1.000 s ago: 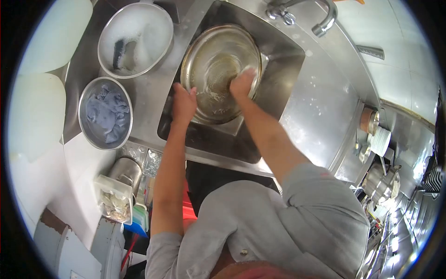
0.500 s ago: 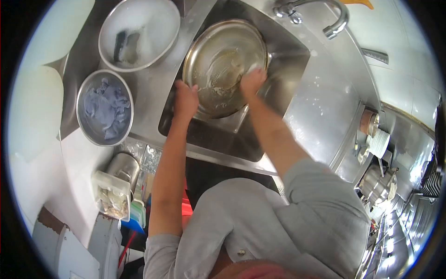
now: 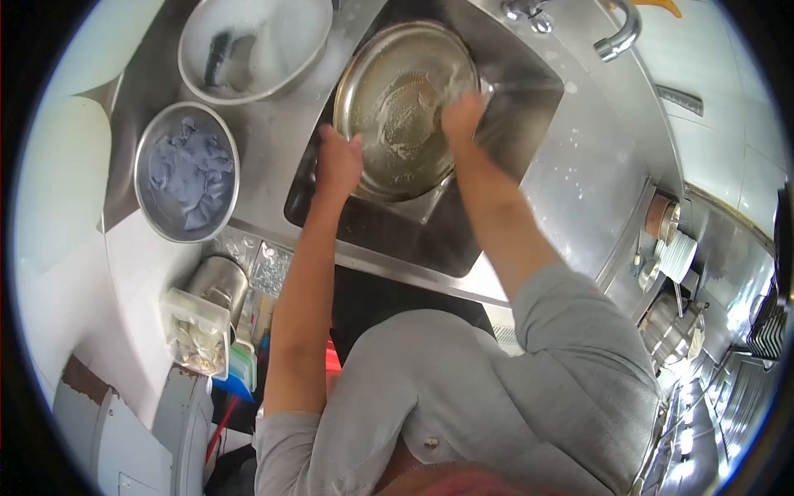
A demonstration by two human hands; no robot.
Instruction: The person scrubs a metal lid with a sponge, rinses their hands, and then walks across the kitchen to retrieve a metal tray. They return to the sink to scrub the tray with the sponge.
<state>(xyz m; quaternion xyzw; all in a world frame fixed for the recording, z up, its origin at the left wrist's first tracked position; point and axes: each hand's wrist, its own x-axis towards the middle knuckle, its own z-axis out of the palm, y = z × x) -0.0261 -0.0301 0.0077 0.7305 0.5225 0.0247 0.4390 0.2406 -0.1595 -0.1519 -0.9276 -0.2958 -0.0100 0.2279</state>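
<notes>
A large round metal pan or lid (image 3: pixel 405 112), smeared with suds, rests tilted in the steel sink (image 3: pixel 519 132). My left hand (image 3: pixel 339 161) is closed around its left rim, thumb on the near side. Over the right part of its surface is my right hand (image 3: pixel 461 116), fingers curled and pressed down. Something pale shows by those fingers, but motion blur hides what it is. Streaks of foam (image 3: pixel 397 124) lie across the middle of the metal.
A curved faucet (image 3: pixel 620 37) stands behind the sink at right. On the left are a basin of soapy water (image 3: pixel 248 50) and a bowl with wet blue-grey cloth (image 3: pixel 190 178). Below them sits a plastic container (image 3: pixel 197 331). Stacked white plates (image 3: pixel 676 255) stand at far right.
My right hand has slid up and to the right across the metal surface. My left hand keeps its hold on the rim. The whole view has shifted slightly.
</notes>
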